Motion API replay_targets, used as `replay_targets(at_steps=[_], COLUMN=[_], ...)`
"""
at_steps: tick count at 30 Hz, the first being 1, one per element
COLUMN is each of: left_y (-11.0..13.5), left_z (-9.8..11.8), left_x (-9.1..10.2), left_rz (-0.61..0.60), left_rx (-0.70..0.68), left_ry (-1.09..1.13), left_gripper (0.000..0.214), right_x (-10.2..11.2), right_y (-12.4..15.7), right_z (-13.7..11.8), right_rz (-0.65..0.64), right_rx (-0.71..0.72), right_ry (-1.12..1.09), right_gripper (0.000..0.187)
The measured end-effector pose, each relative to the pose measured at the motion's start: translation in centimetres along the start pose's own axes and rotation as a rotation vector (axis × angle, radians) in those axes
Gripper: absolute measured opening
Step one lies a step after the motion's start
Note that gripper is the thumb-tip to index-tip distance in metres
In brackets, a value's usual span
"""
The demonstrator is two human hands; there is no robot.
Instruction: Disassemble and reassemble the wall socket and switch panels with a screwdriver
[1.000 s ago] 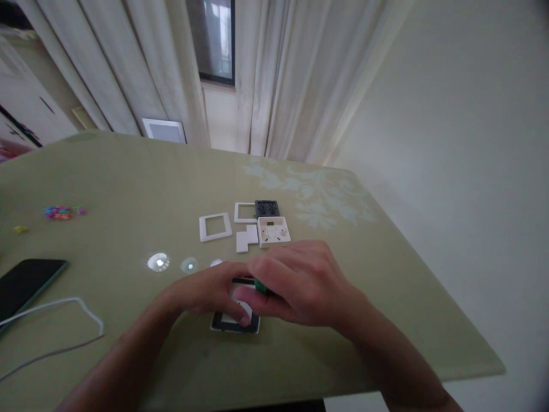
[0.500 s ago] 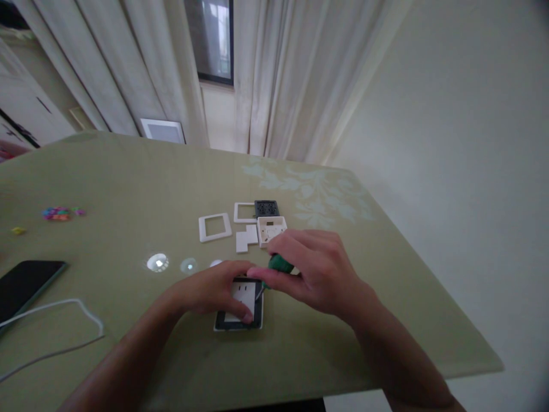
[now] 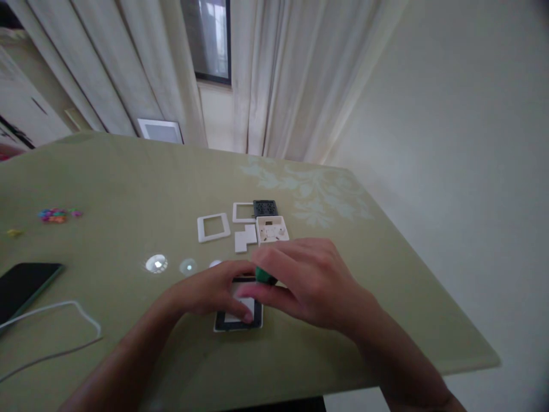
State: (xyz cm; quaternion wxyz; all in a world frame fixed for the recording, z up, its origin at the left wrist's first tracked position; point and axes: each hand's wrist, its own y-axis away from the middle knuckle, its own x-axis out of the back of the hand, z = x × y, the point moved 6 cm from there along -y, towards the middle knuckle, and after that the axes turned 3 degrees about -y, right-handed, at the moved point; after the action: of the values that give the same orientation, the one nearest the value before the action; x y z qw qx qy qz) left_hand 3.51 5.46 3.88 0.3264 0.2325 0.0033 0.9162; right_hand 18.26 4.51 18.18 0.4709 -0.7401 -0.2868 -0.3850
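Observation:
My left hand (image 3: 212, 289) grips a wall socket (image 3: 237, 327) with a white face and a dark surround, flat on the table near its front edge. The thumb presses on the white face while the fingers lie along the far side. A green-handled screwdriver (image 3: 264, 277) is closed in my right hand (image 3: 311, 280), over the socket's right part. Its shaft and tip are hidden behind the fingers, so contact with the socket cannot be seen. Just beyond my right hand stands an open white mounting box (image 3: 285, 225).
Beyond the hands lie a white frame (image 3: 201, 230), a second white frame (image 3: 235, 214), a black socket plate (image 3: 265, 208) and white cover pieces (image 3: 241, 242). On the left are a phone (image 3: 28, 283), a white cable (image 3: 77, 303) and small colourful pieces (image 3: 55, 216). A wall (image 3: 463, 171) borders the right.
My right hand has moved left and slightly nearer with the screwdriver, which now stands more upright and covers more of the socket. My left hand has stayed on the socket.

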Motion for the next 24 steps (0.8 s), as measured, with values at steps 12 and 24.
replay_targets(at_steps=[12,24], left_y=[0.0,-0.3], left_z=[0.0,-0.9], left_x=[0.0,0.2], left_rz=[-0.005,0.056], left_rx=[0.011,0.035], left_ry=[0.034,-0.021], left_gripper=[0.063,0.044], right_x=[0.4,0.6], right_y=[-0.2,-0.3], right_z=[0.3,0.7], right_rz=[-0.014,-0.228], right_rx=[0.079,0.003], right_ry=[-0.192,-0.477], right_gripper=[0.025,0.037])
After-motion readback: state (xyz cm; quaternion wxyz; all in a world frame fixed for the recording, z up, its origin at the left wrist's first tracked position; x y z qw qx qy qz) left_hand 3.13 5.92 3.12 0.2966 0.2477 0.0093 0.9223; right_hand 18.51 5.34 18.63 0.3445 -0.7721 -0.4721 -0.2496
